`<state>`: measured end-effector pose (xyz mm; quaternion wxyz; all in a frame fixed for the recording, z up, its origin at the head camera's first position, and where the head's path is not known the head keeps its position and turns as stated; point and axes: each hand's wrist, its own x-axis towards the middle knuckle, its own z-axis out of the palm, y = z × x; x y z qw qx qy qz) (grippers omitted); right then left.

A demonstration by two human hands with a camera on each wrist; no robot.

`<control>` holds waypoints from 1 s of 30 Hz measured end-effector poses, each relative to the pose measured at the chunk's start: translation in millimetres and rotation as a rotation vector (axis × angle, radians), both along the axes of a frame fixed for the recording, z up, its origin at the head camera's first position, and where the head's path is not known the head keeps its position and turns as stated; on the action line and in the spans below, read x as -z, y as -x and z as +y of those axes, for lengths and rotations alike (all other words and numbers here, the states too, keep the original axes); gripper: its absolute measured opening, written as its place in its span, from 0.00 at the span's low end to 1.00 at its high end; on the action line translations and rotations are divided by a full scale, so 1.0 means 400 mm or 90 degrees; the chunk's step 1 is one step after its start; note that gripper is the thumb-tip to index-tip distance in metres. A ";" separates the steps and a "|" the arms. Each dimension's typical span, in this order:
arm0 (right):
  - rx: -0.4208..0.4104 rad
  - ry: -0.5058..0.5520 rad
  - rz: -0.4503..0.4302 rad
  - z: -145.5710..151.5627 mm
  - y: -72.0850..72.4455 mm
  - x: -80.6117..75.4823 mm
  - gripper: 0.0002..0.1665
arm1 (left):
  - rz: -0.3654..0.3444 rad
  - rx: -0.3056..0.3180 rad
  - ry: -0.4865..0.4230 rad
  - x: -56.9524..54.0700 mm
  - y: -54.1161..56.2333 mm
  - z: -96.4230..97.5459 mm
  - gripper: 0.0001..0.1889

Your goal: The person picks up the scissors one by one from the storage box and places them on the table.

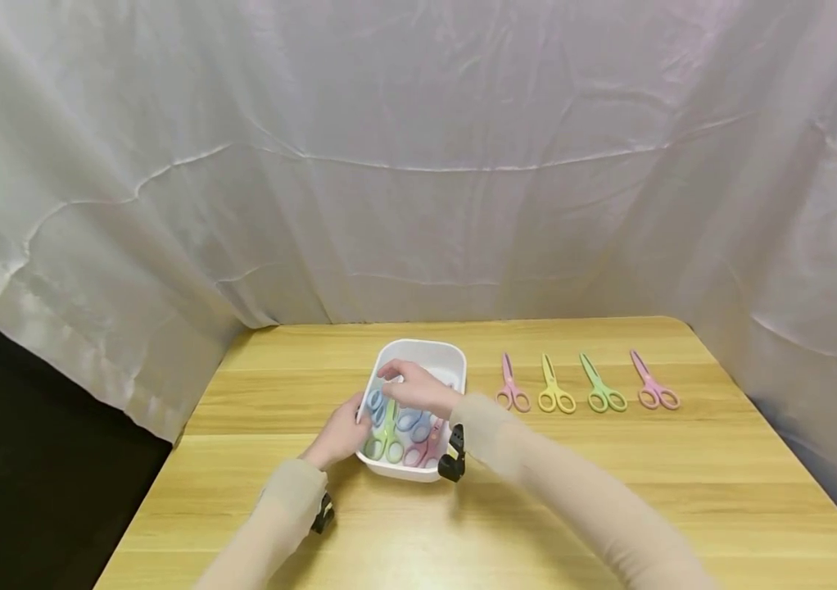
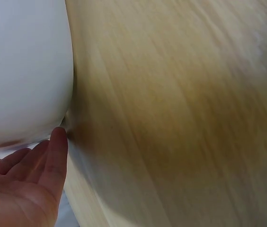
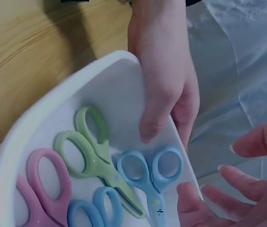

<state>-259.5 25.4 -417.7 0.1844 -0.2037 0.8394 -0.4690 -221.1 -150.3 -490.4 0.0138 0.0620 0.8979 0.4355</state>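
Note:
A white plastic box point(image 1: 396, 470) stands on the table with green scissors point(image 3: 93, 158), pink scissors point(image 3: 53, 189) and two pairs of blue scissors point(image 3: 153, 177) inside. My left hand point(image 1: 341, 430) grips the box's left side, thumb over the rim and fingers along the outer wall, as the left wrist view also shows. Over the box hovers my right hand point(image 1: 418, 388), its fingers spread and loosely bent with nothing between them. In the right wrist view its fingertips are close to the blue scissors beside the left thumb.
To the right of the box a row lies on the wooden table point(image 1: 573, 492): pink scissors point(image 1: 510, 385), yellow scissors point(image 1: 553, 387), green scissors point(image 1: 599, 387) and more pink scissors point(image 1: 652, 383). A pale curtain point(image 1: 418, 221) hangs behind the table.

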 end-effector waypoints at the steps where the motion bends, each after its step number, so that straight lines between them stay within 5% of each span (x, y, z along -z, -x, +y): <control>1: -0.008 -0.002 -0.004 -0.003 0.000 0.001 0.26 | 0.002 0.001 0.003 0.000 -0.001 -0.001 0.22; 11: -0.015 -0.043 -0.036 -0.032 0.006 0.025 0.25 | 0.009 0.008 0.018 0.003 -0.013 0.000 0.24; 24: 0.040 0.006 -0.226 -0.055 0.024 0.043 0.25 | -0.017 0.000 0.020 0.003 0.000 -0.002 0.25; 30: 0.040 0.013 -0.260 -0.053 0.039 0.065 0.25 | -0.019 0.002 0.025 -0.007 -0.001 0.004 0.25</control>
